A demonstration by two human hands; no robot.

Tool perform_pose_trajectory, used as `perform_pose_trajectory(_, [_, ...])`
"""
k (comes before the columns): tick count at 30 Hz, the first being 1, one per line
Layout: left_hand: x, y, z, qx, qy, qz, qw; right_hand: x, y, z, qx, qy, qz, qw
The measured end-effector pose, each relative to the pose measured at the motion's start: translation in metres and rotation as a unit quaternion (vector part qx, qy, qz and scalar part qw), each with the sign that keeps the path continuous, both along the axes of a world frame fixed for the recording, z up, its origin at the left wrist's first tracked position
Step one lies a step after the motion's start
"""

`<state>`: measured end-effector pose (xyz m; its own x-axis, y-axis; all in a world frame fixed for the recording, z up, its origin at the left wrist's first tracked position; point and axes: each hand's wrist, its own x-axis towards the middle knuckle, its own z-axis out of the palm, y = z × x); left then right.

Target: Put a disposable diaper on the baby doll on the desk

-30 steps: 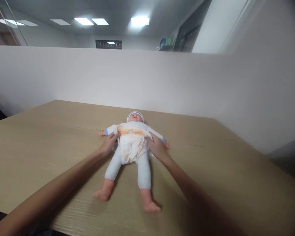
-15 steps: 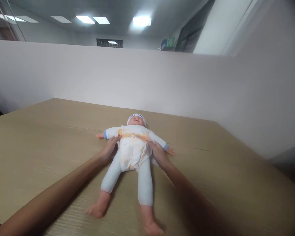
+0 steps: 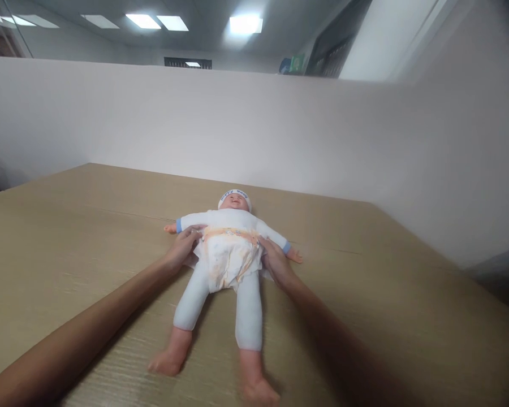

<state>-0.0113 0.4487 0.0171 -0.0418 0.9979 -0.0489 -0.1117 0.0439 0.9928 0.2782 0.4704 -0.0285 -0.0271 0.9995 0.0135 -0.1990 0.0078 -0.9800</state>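
Observation:
A baby doll [image 3: 249, 314] in a white suit with blue cuffs and a lettered white headband lies on its back, feet towards me. A white diaper [image 3: 229, 257] with an orange patterned waistband covers its middle. At the diaper's left edge, my left hand [image 3: 185, 246] pinches the side flap near the waist. My right hand [image 3: 275, 262] is closed on the opposite edge, below the doll's outstretched arm. Parts of both side flaps and some fingertips are hidden behind the hands and the doll's body.
The doll rests on a wood-grain table [image 3: 110, 226]. A pale partition wall [image 3: 173, 124] rises along the table's far edge and continues up the right side. Above it show ceiling lights [image 3: 246, 24].
Both hands have shifted slightly outward, and the diaper's side flaps spread wider from the doll's hips. The view has tilted down a little.

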Motion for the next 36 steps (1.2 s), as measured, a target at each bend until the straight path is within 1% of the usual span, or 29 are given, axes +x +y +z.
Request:
perform_pose_trajectory(2, [-0.002,-0.005,0.011,0.037,0.051,0.025,0.998,0.000,0.001,-0.001,0.004,0.003,-0.002,1.000])
perform_pose_trajectory(3, [-0.002,-0.008,0.019,0.081,0.102,0.041,0.991,0.000,0.001,-0.001,0.006,0.004,-0.003,1.000])
perform_pose_trajectory(4, [0.000,-0.011,0.029,0.141,0.162,0.054,0.975,-0.001,0.001,-0.002,0.009,0.004,-0.004,1.000])
perform_pose_trajectory(5, [0.004,-0.015,0.039,0.209,0.227,0.058,0.949,-0.001,0.002,-0.002,0.011,0.003,-0.004,1.000])
perform_pose_trajectory(6, [0.010,-0.017,0.050,0.272,0.281,0.044,0.919,-0.001,0.002,-0.002,0.014,0.002,-0.004,1.000])
perform_pose_trajectory(7, [0.017,-0.019,0.060,0.323,0.318,0.009,0.891,-0.002,0.003,-0.003,0.017,-0.001,-0.005,1.000])
perform_pose_trajectory(8, [0.026,-0.019,0.070,0.356,0.341,-0.048,0.869,-0.002,0.003,-0.002,0.020,-0.003,-0.005,1.000])
perform_pose_trajectory(10, [0.045,-0.017,0.083,0.381,0.395,-0.172,0.818,-0.003,0.003,-0.001,0.025,-0.010,-0.001,1.000])
perform_pose_trajectory(11, [0.055,-0.014,0.086,0.382,0.430,-0.205,0.792,-0.003,0.002,0.000,0.027,-0.014,0.002,1.000])
perform_pose_trajectory(12, [0.064,-0.011,0.087,0.382,0.467,-0.215,0.768,-0.003,0.001,0.002,0.028,-0.019,0.006,0.999])
perform_pose_trajectory(14, [0.079,-0.005,0.083,0.380,0.534,-0.194,0.730,-0.001,-0.001,0.007,0.034,-0.034,0.014,0.999])
perform_pose_trajectory(15, [0.084,-0.003,0.080,0.377,0.559,-0.177,0.717,0.000,-0.003,0.009,0.039,-0.044,0.016,0.998])
perform_pose_trajectory(17, [0.089,0.000,0.072,0.364,0.587,-0.157,0.706,0.002,-0.009,0.013,0.053,-0.068,0.017,0.996])
perform_pose_trajectory(19, [0.090,0.001,0.066,0.353,0.590,-0.150,0.710,0.005,-0.017,0.015,0.071,-0.096,0.018,0.993])
perform_pose_trajectory(21, [0.088,0.001,0.064,0.351,0.588,-0.156,0.712,0.009,-0.026,0.016,0.087,-0.128,0.023,0.988])
perform_pose_trajectory(26, [0.087,-0.001,0.066,0.359,0.596,-0.170,0.697,0.031,-0.047,0.020,0.118,-0.240,0.022,0.963])
perform_pose_trajectory(30, [0.092,-0.002,0.069,0.343,0.612,-0.179,0.690,0.055,-0.057,0.029,0.150,-0.336,-0.007,0.930])
perform_pose_trajectory(33, [0.097,-0.004,0.071,0.338,0.620,-0.178,0.686,0.067,-0.062,0.033,0.171,-0.385,-0.023,0.907])
perform_pose_trajectory(34, [0.098,-0.005,0.072,0.338,0.622,-0.176,0.684,0.069,-0.063,0.033,0.172,-0.403,-0.017,0.899])
perform_pose_trajectory(36, [0.100,-0.005,0.073,0.338,0.627,-0.173,0.680,0.072,-0.065,0.032,0.154,-0.442,0.019,0.884])
